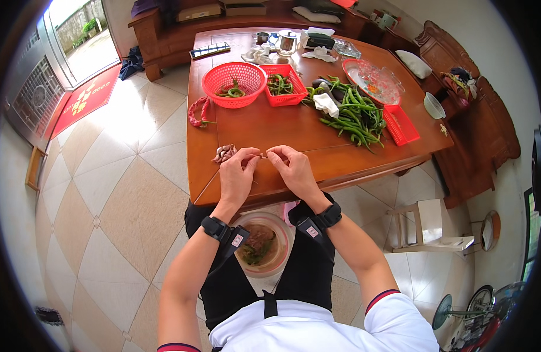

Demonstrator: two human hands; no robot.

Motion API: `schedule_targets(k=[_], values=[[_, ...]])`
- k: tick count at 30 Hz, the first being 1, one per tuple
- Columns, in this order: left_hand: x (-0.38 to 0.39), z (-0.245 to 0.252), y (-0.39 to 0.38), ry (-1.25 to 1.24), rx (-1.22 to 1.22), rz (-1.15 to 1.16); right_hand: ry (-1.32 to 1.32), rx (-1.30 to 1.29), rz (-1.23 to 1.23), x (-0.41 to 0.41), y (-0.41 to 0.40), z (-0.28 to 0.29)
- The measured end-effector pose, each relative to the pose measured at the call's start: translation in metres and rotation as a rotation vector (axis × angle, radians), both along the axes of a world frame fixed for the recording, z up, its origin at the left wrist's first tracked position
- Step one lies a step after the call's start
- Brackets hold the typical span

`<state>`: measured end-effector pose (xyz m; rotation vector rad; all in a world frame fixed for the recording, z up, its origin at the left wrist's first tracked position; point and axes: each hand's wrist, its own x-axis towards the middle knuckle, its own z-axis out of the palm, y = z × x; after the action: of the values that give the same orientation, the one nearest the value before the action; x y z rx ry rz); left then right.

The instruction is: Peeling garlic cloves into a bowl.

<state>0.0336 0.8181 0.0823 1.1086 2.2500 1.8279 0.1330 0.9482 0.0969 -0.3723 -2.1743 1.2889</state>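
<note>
Over the near edge of the wooden table (pixel 270 127), my left hand (pixel 238 174) and my right hand (pixel 294 169) meet almost tip to tip. Thumb and forefinger of each are pinched on a small pinkish piece (pixel 262 155), apparently a garlic clove; the fingertips hide most of it. Just beyond my left knuckles lies a small heap of purple-skinned garlic cloves (pixel 225 153). Below the table edge, between my legs, a clear plastic tub (pixel 284 244) holds green and brownish scraps.
A round red colander (pixel 213 81) and a red basket (pixel 293 100) hold green peppers. Dried red peppers (pixel 194 113) lie left. To the right are a pile of long green chili peppers (pixel 358 116), eggplants (pixel 336 91) and a small red basket (pixel 406 132). A white chair (pixel 430 220) stands right.
</note>
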Motion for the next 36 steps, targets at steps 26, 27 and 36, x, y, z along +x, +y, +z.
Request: schedule_targets(k=[26, 27, 36], values=[[-0.008, 0.001, -0.005, -0.272, 0.113, -0.034, -0.073, 0.364, 0.067, 0.000, -0.004, -0.013], [-0.009, 0.001, -0.004, -0.304, 0.151, -0.035, -0.072, 0.391, 0.071, 0.001, -0.005, -0.013], [-0.005, 0.002, -0.005, -0.146, 0.024, -0.030, 0.026, -0.036, -0.007, -0.002, -0.009, -0.010]])
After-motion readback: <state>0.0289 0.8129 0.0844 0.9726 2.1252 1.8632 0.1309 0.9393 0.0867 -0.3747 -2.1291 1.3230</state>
